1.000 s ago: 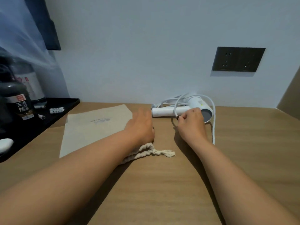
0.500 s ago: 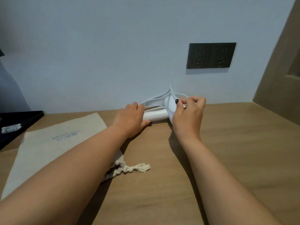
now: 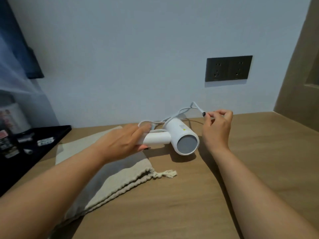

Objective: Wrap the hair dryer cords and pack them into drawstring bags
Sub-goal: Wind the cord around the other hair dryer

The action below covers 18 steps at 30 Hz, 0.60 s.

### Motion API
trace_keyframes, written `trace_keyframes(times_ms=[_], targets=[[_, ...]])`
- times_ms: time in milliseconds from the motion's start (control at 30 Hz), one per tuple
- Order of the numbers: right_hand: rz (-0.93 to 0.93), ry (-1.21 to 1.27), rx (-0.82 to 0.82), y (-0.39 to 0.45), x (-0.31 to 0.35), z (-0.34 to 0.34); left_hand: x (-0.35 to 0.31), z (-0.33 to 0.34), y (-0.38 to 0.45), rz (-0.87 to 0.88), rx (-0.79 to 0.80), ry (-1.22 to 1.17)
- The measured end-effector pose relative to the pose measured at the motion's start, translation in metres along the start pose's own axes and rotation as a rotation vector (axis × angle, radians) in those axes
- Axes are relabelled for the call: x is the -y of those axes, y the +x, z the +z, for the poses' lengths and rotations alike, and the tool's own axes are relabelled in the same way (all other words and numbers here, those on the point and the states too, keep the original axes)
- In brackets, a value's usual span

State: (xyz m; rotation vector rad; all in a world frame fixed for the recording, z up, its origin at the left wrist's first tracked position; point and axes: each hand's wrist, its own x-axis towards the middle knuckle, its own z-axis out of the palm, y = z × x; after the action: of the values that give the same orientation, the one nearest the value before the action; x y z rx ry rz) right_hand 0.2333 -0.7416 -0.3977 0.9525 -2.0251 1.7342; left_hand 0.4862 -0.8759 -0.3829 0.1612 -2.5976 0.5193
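Note:
A white hair dryer (image 3: 179,135) lies on the wooden table (image 3: 259,152), its grey round end facing me. My left hand (image 3: 124,142) grips its handle, thumb under and fingers over. Its white cord (image 3: 183,110) loops behind the dryer near the wall. My right hand (image 3: 216,125) pinches the cord's raised end just right of the dryer, above the table. A beige drawstring bag (image 3: 120,178) lies flat to the left, partly under my left arm, its tasselled string (image 3: 169,173) pointing right.
A black tray (image 3: 51,135) with small sachets and a kettle sits at the far left. A dark double wall socket (image 3: 228,68) is on the wall above the table. A wooden panel (image 3: 296,75) bounds the right side.
The dryer has turned so its grey end faces me. My left hand now wraps the handle. My right hand drew the cord end up and to the right.

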Motion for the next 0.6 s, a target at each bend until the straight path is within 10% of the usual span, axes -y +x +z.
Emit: trace_keyframes(times_ms=[600], targets=[[-0.387,-0.330,0.427,-0.071,0.021,0.019,-0.040,-0.024,-0.035,-0.909,-0.658,-1.008]])
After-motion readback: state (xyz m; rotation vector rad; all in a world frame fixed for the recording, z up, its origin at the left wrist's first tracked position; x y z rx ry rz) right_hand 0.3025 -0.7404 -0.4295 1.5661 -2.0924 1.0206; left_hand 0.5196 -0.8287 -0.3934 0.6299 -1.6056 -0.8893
